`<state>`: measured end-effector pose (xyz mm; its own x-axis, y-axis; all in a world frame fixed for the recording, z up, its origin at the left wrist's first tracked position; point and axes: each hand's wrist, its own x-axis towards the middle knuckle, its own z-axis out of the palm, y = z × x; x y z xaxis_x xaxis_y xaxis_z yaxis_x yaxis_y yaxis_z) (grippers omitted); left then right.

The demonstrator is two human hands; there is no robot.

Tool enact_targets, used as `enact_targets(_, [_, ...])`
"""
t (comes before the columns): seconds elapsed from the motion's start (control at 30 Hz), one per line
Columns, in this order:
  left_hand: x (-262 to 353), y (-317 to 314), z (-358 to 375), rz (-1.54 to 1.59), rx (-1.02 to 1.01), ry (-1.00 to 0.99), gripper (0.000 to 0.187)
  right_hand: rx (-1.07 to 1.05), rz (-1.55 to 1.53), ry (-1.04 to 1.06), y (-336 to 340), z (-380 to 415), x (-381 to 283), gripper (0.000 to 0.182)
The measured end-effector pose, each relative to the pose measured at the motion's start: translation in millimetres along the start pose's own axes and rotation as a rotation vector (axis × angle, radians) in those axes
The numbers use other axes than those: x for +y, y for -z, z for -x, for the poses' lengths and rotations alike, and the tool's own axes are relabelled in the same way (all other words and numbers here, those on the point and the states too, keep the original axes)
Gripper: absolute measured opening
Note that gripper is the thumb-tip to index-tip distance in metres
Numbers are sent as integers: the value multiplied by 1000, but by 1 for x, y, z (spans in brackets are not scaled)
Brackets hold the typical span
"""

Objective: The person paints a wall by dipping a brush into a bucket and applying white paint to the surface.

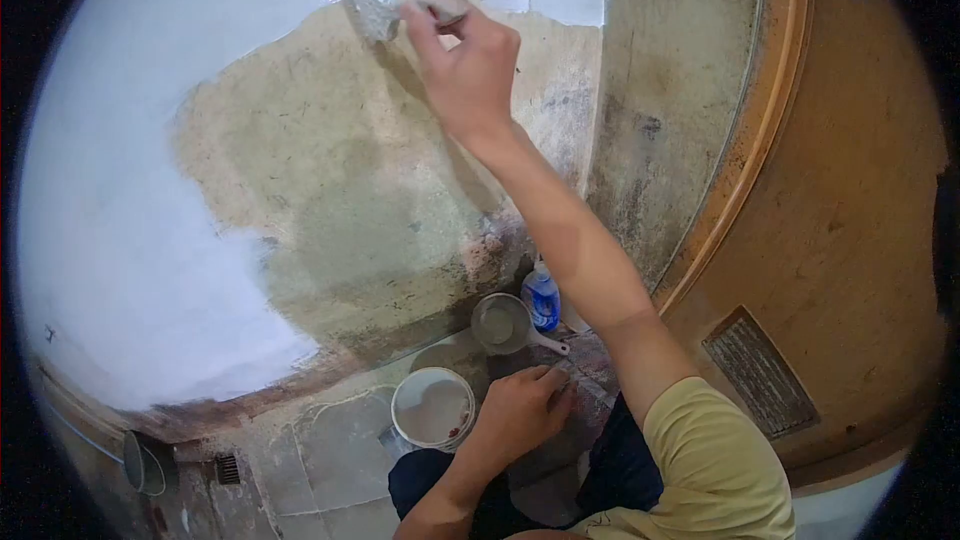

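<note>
My right hand (465, 55) is raised at the top centre, its fingers closed round the handle of a paint brush (372, 10). The whitish bristles lie against the wall (310, 170), at the border between wet white paint and the bare, stained, yellowish patch. Low in the view, my left hand (522, 408) hangs over my lap with its fingers curled; what it holds, if anything, is hidden. Just left of it stands a white bucket (433, 408) with pale liquid inside.
A grey dipper (502, 324) and a blue bottle (541, 298) stand by the wall's foot. To the right is a brown door (850, 190) with a vent (760, 370). A dark bucket (145, 465) and a floor drain (228, 469) are at lower left.
</note>
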<state>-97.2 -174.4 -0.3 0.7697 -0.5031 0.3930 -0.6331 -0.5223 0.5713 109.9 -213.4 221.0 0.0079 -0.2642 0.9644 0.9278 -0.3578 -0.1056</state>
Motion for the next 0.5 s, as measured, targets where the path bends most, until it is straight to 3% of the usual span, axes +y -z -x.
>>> enact_targets(0.07, [1,2,1,22,29,5,13,-8,-236,-268,9,-7,1,23])
enact_targets(0.23, [-4,2,3,26,42,22,13,3,-205,-364,38,-32,69,23])
enact_targets(0.3, [-4,3,3,36,52,25,13,43,-368,-400,55,-41,96,22])
enact_targets(0.5, [-4,3,3,20,30,36,13,101,-44,-369,119,-60,142,26])
